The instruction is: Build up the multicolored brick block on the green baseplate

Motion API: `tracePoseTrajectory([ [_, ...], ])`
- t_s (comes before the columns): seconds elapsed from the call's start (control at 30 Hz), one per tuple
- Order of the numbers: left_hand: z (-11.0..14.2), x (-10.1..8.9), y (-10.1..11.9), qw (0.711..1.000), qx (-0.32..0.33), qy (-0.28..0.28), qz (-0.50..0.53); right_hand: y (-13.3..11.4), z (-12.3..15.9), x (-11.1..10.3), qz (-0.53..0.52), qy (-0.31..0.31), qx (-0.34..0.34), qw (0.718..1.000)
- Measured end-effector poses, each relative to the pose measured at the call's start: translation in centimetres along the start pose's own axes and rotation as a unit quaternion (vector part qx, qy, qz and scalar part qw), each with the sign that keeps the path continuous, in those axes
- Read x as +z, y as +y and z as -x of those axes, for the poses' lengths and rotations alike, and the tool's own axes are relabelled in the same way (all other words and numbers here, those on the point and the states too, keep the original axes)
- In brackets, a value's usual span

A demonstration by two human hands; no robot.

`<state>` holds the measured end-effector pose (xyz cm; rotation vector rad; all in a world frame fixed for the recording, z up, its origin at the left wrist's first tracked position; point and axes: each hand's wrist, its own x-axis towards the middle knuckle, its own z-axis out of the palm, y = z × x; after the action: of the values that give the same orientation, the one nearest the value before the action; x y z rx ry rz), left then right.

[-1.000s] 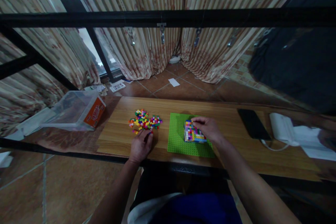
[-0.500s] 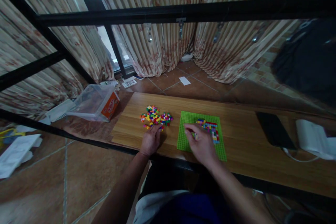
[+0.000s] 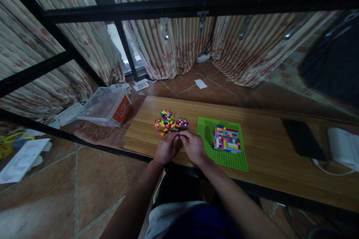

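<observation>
My left hand and my right hand meet at the fingertips, both pinched closed around a small building brick that looks blue, partly hidden by the fingers. Just beyond them a loose pile of multicoloured bricks lies on the wood. Right of my right hand is a green studded baseplate. On it stands a low rectangular block built of many-coloured bricks, which neither hand touches.
The wooden tabletop also bears a black phone and a white device with a cable, at right. A clear plastic box with an orange label stands beyond the left end. Black metal bars cross above the table.
My right hand has moved left from the baseplate to my left hand, uncovering the brick block. A brick now shows between the fingertips of both hands. The view has shifted slightly.
</observation>
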<state>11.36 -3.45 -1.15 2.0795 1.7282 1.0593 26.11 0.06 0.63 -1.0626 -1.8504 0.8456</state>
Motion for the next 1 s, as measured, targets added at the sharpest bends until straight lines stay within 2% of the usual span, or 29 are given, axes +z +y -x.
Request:
tracePoseTrajectory([
  [0.27, 0.1, 0.1, -0.1, 1.0, 0.01, 0.002, -0.015, 0.0, 0.4, 0.8, 0.021, 0.029, 0.036, 0.999],
  [0.4, 0.0, 0.1, -0.2, 1.0, 0.003, 0.011, -0.018, -0.5, 1.1, 0.2, 0.017, 0.044, 0.034, 0.998],
  [0.5, 0.0, 0.1, -0.2, 1.0, 0.002, 0.009, -0.005, -1.1, 1.9, -1.7, 0.02, 0.055, 0.023, 0.998],
  [0.67, -0.1, 0.0, -0.2, 1.0, -0.013, 0.018, 0.006, -1.5, 3.7, -5.9, 0.039, 0.057, 0.024, 0.997],
  [0.9, -0.3, 0.0, -0.2, 1.0, -0.024, 0.019, 0.002, 0.4, 5.5, -11.3, 0.093, 0.159, 0.105, 0.977],
  [1.0, -0.5, 0.0, -0.2, 1.0, -0.023, 0.02, 0.0, 1.4, 4.8, -13.0, 0.1, 0.184, 0.095, 0.973],
])
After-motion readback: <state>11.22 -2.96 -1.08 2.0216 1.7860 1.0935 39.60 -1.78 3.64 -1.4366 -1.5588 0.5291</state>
